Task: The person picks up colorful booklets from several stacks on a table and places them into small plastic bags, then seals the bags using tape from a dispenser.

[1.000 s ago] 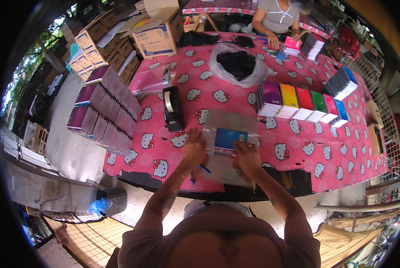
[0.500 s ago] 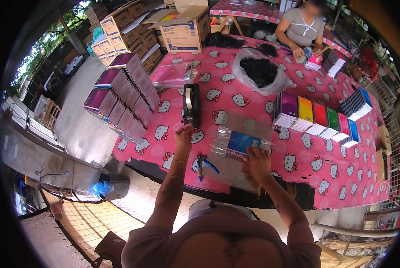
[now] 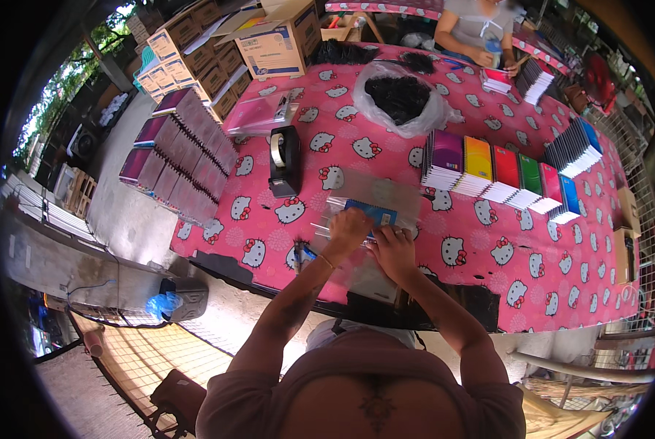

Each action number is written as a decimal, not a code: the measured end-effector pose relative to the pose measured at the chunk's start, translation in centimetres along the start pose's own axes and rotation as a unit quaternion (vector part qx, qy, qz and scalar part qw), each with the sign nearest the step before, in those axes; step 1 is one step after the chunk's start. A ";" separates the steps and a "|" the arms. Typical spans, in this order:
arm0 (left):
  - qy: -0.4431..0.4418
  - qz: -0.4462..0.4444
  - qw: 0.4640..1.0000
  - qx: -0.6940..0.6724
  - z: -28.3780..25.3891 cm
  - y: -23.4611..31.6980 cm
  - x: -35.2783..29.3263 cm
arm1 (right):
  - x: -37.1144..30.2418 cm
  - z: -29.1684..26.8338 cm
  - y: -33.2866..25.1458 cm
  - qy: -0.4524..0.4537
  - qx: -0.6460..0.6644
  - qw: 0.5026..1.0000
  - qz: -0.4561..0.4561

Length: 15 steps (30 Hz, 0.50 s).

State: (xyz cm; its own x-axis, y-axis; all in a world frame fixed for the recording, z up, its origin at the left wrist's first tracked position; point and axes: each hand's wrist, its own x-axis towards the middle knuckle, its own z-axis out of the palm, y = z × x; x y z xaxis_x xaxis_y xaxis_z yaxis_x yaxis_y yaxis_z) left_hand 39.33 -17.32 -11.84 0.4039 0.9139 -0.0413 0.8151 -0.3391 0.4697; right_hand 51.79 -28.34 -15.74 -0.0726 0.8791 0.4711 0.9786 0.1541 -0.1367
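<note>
A blue spiral notebook lies inside a clear plastic bag near the front edge of the table. Over the notebook's left part is my left hand, its fingers drawn together; whatever they pinch is hidden. My right hand grips the lower edge of the bagged notebook, fingers on top. Blue-handled pliers rest left of the bag, partly behind my left forearm. A black tape dispenser with a roll of clear tape stands farther back on the left.
Stacked spiral notebooks rise at the table's left edge. Rows of coloured notebooks stand on the right. A plastic bag of black material, pink packets and an open carton sit farther back. A co-worker handles notebooks across the table.
My left hand has moved from the tape dispenser rightward onto the bagged notebook. My right hand stays at the notebook's lower edge. The whole view has shifted slightly.
</note>
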 end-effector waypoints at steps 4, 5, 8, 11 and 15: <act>-0.048 -0.017 0.996 0.074 -0.7 -1.3 -0.3 | 0.6 -1.2 -0.2 -0.004 0.027 0.999 0.016; -0.037 -0.024 0.996 0.079 -0.7 -1.7 -0.7 | 1.3 -1.9 -0.5 0.002 0.040 0.999 0.017; 0.012 0.040 0.997 0.058 -0.9 -2.9 -2.5 | 2.0 -1.8 -0.2 -0.050 0.028 0.998 0.027; 0.157 0.280 0.946 0.044 -0.3 -1.6 -5.2 | 4.7 1.0 4.1 0.027 0.073 0.996 0.041; 0.224 0.417 0.881 0.013 0.9 -2.6 -5.0 | 9.7 1.0 11.0 -0.280 0.446 0.835 0.163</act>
State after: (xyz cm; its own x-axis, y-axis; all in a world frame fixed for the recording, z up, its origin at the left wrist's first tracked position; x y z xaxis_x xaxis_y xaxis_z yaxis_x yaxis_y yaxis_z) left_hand 35.54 -21.22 -13.70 0.6671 0.3389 0.6634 0.3239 -0.9339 0.1514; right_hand 61.69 -17.64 -13.52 -0.1537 0.9745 -0.1634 0.4499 -0.0783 -0.8897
